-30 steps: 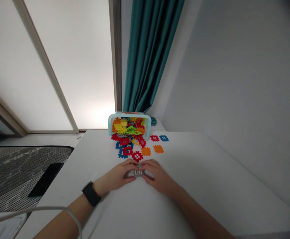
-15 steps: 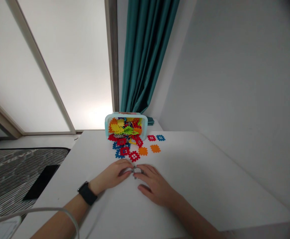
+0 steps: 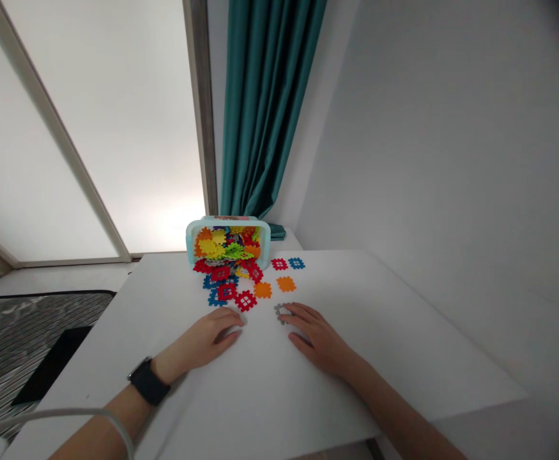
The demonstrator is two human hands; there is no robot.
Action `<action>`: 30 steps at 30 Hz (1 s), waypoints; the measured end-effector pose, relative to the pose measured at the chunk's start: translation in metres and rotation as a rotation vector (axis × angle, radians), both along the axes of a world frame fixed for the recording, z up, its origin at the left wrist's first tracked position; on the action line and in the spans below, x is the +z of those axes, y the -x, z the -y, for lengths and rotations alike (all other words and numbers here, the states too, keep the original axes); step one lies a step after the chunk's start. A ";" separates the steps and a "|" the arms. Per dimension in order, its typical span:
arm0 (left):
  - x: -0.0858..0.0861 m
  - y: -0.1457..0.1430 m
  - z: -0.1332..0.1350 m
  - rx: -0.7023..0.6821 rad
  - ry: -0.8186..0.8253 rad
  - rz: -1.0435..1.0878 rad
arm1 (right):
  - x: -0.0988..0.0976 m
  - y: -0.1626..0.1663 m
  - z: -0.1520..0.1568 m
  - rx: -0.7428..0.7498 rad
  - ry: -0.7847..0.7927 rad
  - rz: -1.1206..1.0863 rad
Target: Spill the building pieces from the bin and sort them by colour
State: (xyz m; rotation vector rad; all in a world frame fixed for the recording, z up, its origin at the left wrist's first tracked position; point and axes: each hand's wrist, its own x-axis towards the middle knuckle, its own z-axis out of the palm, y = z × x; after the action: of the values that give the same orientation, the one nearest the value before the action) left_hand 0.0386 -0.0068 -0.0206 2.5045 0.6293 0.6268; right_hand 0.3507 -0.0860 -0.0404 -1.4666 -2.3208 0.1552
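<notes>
The right hand (image 3: 320, 338) is resting its fingers on a gray notched piece (image 3: 278, 314), thumb apart, not pinching; the left hand (image 3: 209, 335) is lying opposite on the counter (image 3: 260, 396), loosely curved, apparently gripping nothing. Beyond the right hand, an orange piece (image 3: 286, 284), a red piece (image 3: 280, 264) and a blue piece (image 3: 297, 263) are lying singly; beyond the left, most pieces are seemingly remaining in a heap (image 3: 226, 292) and a tipped tub (image 3: 266, 243). Fingers are hiding part of the gray piece; overlap is obscuring the heap's count.
</notes>
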 end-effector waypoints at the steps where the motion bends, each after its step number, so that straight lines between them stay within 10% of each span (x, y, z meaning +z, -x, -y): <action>1: 0.000 0.000 0.000 0.002 -0.001 0.002 | -0.001 -0.006 -0.002 -0.009 -0.004 -0.003; 30: 0.001 0.001 0.002 0.023 0.002 -0.021 | -0.005 -0.017 -0.002 -0.083 -0.014 0.000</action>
State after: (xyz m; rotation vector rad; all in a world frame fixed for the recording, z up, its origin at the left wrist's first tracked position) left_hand 0.0379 -0.0083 -0.0192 2.5077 0.6672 0.6089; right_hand 0.3675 -0.0838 -0.0451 -1.5534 -2.2523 0.1159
